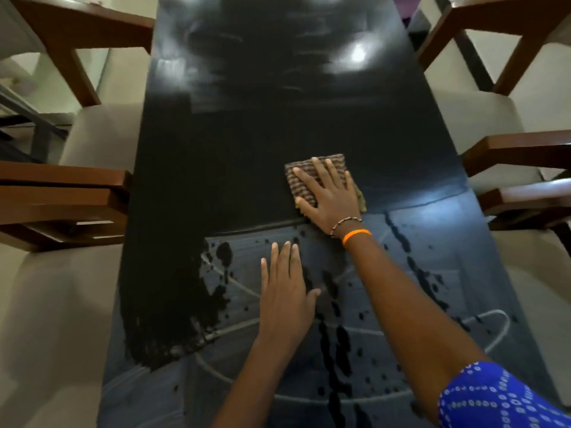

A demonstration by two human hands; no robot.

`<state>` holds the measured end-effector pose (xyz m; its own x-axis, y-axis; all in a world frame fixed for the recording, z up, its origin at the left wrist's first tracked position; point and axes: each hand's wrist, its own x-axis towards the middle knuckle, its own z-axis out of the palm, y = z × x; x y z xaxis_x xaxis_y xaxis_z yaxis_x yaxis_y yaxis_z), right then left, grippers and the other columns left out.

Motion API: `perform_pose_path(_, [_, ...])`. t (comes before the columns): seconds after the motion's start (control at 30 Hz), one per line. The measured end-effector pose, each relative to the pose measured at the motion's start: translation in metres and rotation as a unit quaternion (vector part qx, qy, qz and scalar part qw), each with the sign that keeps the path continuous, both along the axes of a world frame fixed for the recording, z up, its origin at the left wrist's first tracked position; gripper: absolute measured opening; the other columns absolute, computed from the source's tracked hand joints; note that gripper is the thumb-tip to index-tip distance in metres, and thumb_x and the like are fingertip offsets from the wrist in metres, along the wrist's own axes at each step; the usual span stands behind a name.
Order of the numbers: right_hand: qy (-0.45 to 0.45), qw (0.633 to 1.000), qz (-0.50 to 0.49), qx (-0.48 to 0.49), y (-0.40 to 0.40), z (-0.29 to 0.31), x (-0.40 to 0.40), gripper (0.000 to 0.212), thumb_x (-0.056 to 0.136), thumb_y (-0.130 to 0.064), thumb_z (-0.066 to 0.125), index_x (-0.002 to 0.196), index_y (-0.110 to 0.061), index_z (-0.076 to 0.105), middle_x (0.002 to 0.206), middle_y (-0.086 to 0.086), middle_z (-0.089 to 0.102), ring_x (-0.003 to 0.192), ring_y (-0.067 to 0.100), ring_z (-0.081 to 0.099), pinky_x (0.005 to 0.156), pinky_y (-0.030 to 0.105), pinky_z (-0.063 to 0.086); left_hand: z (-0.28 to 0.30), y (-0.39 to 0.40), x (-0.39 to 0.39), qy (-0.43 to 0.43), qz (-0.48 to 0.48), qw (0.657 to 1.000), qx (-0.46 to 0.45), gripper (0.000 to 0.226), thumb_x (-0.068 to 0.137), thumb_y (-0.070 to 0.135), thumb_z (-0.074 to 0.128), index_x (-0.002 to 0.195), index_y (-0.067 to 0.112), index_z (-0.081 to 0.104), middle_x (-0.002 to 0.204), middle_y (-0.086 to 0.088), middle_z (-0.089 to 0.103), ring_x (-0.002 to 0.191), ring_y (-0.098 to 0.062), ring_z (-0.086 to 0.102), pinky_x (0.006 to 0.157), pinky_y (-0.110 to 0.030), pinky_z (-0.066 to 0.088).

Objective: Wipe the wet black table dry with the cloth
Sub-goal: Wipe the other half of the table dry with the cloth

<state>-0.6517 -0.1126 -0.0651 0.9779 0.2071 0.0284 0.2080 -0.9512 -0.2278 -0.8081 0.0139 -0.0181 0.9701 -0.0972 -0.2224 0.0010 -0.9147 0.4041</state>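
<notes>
Glossy black table point(247, 149); right hand point(330, 199) flat on folded striped cloth point(304, 177).

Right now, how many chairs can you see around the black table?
4. Two on the left: one far, one near. Two on the right: one far, one near. More may stand beyond the picture's edges.
</notes>
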Motion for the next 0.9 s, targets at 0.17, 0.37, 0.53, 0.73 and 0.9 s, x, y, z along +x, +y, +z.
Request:
perform_pose_path(0.17, [0.001, 0.991, -0.134, -0.015, -0.12, 0.002, -0.002, 0.059, 0.088, -0.049, 0.05, 0.143, -0.04, 0.03, 0.158, 0.0, 0.02, 0.146, 0.024, 0.016, 0.115, 0.051, 0.013, -0.004, -0.035, -0.001, 0.038, -0.027, 0.999, 0.016, 0.088, 0.09, 0.046, 0.049, 0.146, 0.01, -0.008, 0.157, -0.006, -0.011, 0.142, -0.024, -0.019, 0.111, -0.038, -0.015])
perform_pose_path(0.37, [0.012, 0.974, -0.227, -0.018, -0.193, 0.006, -0.022, 0.059, 0.091, -0.049, 0.046, 0.146, -0.039, 0.025, 0.159, 0.001, 0.016, 0.146, 0.026, 0.012, 0.117, 0.053, 0.011, -0.006, -0.046, -0.003, 0.034, -0.007, 0.999, 0.022, 0.086, 0.088, 0.042, 0.054, 0.148, 0.013, 0.0, 0.158, -0.004, -0.008, 0.145, -0.019, -0.01, 0.112, -0.038, -0.013])
perform_pose_path(0.53, [0.027, 0.952, -0.304, -0.013, -0.173, 0.0, -0.038, 0.06, 0.093, -0.05, 0.039, 0.147, -0.038, 0.018, 0.16, 0.003, 0.009, 0.147, 0.028, 0.004, 0.116, 0.059, 0.006, -0.009, -0.041, -0.005, 0.021, -0.007, 1.0, 0.019, 0.084, 0.087, 0.044, 0.054, 0.148, 0.014, 0.004, 0.158, -0.003, -0.003, 0.145, -0.018, -0.007, 0.112, -0.038, -0.014])
perform_pose_path(0.73, [0.029, 0.966, -0.258, -0.023, -0.105, -0.001, -0.049, 0.063, 0.092, -0.051, 0.039, 0.148, -0.038, 0.014, 0.16, 0.003, 0.007, 0.147, 0.028, 0.002, 0.114, 0.06, 0.003, -0.009, -0.029, -0.014, -0.009, 0.023, 0.999, -0.027, 0.071, 0.093, 0.039, 0.045, 0.147, 0.011, 0.01, 0.157, -0.005, 0.008, 0.145, -0.019, 0.0, 0.113, -0.036, -0.01])
perform_pose_path(0.9, [0.022, 0.984, -0.176, -0.002, -0.009, -0.001, -0.054, 0.063, 0.09, -0.051, 0.041, 0.147, -0.04, 0.018, 0.16, 0.004, 0.008, 0.148, 0.028, 0.004, 0.114, 0.06, 0.004, -0.006, 0.027, -0.032, -0.014, 0.082, 0.996, -0.023, 0.07, 0.092, 0.035, 0.047, 0.147, 0.01, 0.011, 0.157, -0.006, 0.008, 0.145, -0.019, -0.001, 0.114, -0.036, -0.01])
